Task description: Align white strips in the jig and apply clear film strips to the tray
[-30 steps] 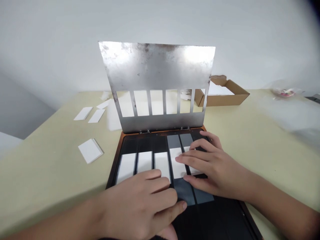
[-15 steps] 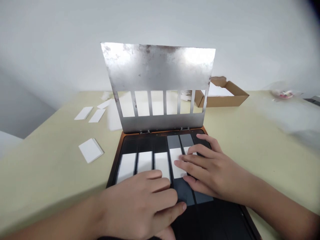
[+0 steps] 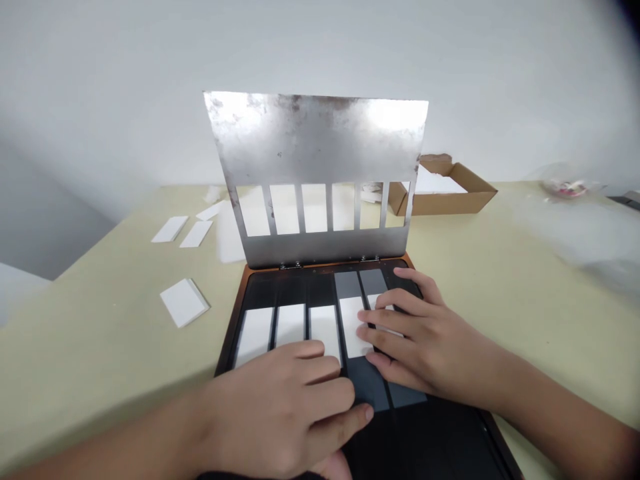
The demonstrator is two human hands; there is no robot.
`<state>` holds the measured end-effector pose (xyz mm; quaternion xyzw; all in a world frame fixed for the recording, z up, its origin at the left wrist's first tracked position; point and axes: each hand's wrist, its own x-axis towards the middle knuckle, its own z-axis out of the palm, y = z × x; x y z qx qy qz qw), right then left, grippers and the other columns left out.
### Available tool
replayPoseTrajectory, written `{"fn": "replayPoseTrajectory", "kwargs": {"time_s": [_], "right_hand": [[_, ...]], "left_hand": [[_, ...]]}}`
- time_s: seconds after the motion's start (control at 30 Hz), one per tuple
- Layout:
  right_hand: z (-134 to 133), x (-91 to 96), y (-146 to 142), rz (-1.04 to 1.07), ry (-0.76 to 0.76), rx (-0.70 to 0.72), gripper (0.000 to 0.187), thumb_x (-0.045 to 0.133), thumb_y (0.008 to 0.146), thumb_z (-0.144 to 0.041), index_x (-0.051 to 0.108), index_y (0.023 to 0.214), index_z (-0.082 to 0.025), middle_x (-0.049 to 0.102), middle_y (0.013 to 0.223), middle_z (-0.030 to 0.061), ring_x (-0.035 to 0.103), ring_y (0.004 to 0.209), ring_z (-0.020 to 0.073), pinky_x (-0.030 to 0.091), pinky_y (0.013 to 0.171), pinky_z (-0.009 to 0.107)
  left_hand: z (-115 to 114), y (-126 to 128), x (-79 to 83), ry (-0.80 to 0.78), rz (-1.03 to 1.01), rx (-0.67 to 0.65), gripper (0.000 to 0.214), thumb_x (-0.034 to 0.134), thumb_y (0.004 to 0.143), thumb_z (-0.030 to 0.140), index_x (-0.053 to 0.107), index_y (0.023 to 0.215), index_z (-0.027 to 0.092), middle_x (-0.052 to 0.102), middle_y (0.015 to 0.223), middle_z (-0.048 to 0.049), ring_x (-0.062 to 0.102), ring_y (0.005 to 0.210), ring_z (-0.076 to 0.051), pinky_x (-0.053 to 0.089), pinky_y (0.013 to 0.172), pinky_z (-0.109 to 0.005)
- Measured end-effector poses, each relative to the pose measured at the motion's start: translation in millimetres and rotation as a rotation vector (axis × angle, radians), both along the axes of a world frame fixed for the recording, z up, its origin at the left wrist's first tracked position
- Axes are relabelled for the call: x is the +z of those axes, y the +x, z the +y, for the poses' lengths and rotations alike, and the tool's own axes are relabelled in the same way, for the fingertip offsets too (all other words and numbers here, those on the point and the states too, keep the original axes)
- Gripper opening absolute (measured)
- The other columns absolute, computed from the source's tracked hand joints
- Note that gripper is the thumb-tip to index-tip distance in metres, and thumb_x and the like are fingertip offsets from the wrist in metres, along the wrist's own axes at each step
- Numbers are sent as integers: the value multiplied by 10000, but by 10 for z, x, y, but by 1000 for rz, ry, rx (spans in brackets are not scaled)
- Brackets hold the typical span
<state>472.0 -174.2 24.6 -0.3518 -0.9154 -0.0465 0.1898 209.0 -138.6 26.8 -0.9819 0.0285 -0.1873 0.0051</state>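
Observation:
A black hinged jig (image 3: 420, 440) lies in front of me, its metal cut-out lid (image 3: 320, 143) standing raised at the back. White cards (image 3: 255, 333) lie in a row of slots across it. My right hand (image 3: 425, 340) rests over the right-hand slots with fingers spread, its fingertips touching a white card (image 3: 353, 310) and partly covering the one beside it. Dark grey strips (image 3: 367, 383) show above and below those two cards. My left hand (image 3: 290, 407) lies over the lower left of the jig, fingers curled and thumb tucked underneath; whatever they may hold is hidden.
A small stack of white cards (image 3: 184, 302) sits left of the jig, with more loose cards (image 3: 196, 233) behind it. At the back right stands a cardboard box (image 3: 450, 203) holding white sheets. Clear plastic bags (image 3: 570, 190) lie at the far right of the pale table (image 3: 125, 320).
The fingertips of my right hand have shifted slightly right on the card. My left hand stays where it was. The camera view has moved very slightly.

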Motion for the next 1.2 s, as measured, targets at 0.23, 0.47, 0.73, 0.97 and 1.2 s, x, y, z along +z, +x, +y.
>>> {"fn": "replayPoseTrajectory", "kwargs": {"time_s": [0.23, 0.47, 0.73, 0.97, 1.2], "right_hand": [[-13, 13, -12, 6, -18, -17, 197, 594, 1030, -298, 723, 1153, -215, 774, 1146, 22, 632, 1099, 241, 211, 1249, 591], [-7, -19, -20, 47, -3, -11, 194, 637, 1007, -303, 721, 1160, -218, 780, 1138, 11, 632, 1069, 231, 211, 1243, 593], [-2, -28, -41, 22, 35, -4, 393, 623, 1015, -275, 620, 1393, -167, 784, 1110, 50, 632, 1040, 225, 264, 1229, 563], [10, -26, -39, 27, 43, 4, 197, 636, 1007, -278, 722, 1158, -185, 785, 1106, 24, 642, 1044, 218, 252, 1241, 567], [5, -10, -41, 20, 68, 3, 161, 640, 1002, -279, 735, 1091, -183, 782, 1101, 21, 643, 1033, 220, 260, 1234, 576]], "left_hand": [[-3, -3, -2, -4, -17, -3, 503, 808, 880, 502, 722, 1182, 109, 527, 728, 18, 470, 632, -157, 433, 584, -338], [-8, -14, -9, 1, -18, 2, 507, 800, 886, 515, 724, 1193, 119, 533, 731, 19, 475, 634, -154, 435, 605, -336], [-1, -7, -22, 7, -27, 1, 484, 780, 907, 512, 730, 1182, 116, 536, 730, 16, 466, 629, -152, 427, 588, -337], [-7, -3, -16, 17, -23, -9, 506, 788, 897, 520, 729, 1182, 106, 528, 721, 14, 473, 623, -150, 415, 572, -328], [0, 0, -23, 15, -30, -14, 506, 785, 898, 523, 733, 1181, 107, 527, 724, 12, 471, 629, -153, 417, 575, -327]]}}
